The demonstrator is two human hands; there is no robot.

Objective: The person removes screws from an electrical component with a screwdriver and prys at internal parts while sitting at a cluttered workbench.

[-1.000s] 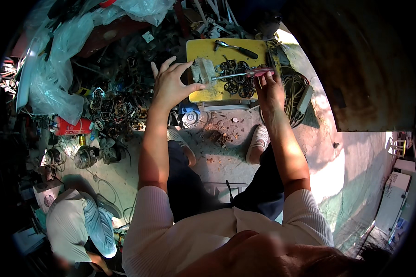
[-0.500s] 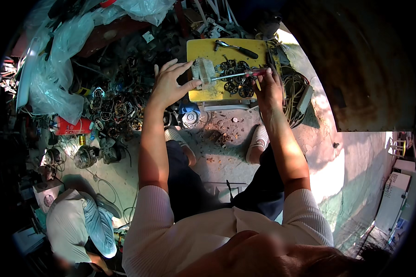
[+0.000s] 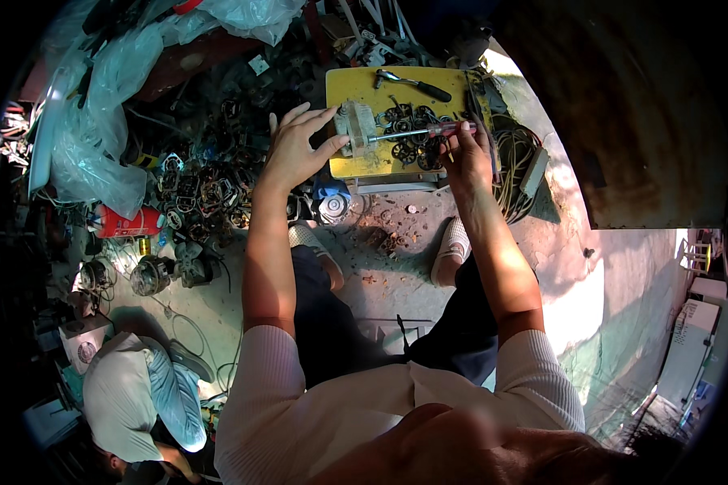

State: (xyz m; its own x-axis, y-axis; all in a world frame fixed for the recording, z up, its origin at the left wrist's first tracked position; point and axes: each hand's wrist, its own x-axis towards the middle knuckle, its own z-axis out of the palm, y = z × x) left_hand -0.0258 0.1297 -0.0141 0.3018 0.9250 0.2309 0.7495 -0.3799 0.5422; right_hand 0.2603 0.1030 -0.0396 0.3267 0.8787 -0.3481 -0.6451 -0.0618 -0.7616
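Observation:
My right hand point(image 3: 467, 158) grips the red see-through handle of a screwdriver point(image 3: 408, 134). The shaft points left, and its tip meets a dusty grey ribbed block point(image 3: 356, 129), seemingly a metal part, at the left side of a yellow board point(image 3: 360, 167). My left hand point(image 3: 295, 149) steadies that block between thumb and forefinger, the other fingers spread away from it. Beside the shaft lie several black ring-shaped parts point(image 3: 408, 152). A ratchet wrench point(image 3: 416, 86) with a black handle rests along the board's far edge.
Motor parts point(image 3: 214, 190) are heaped left of the board, with a red container point(image 3: 128, 221) and plastic sheeting point(image 3: 113, 137) nearby. Coiled cable point(image 3: 514, 174) lies at the right. A large rusty panel point(image 3: 655, 121) stands beyond. Another person point(image 3: 125, 388) bends down at lower left.
My right hand has shifted slightly on the screwdriver handle, its fingers now more curled over it. The block and my left hand stay put. The other person has moved slightly.

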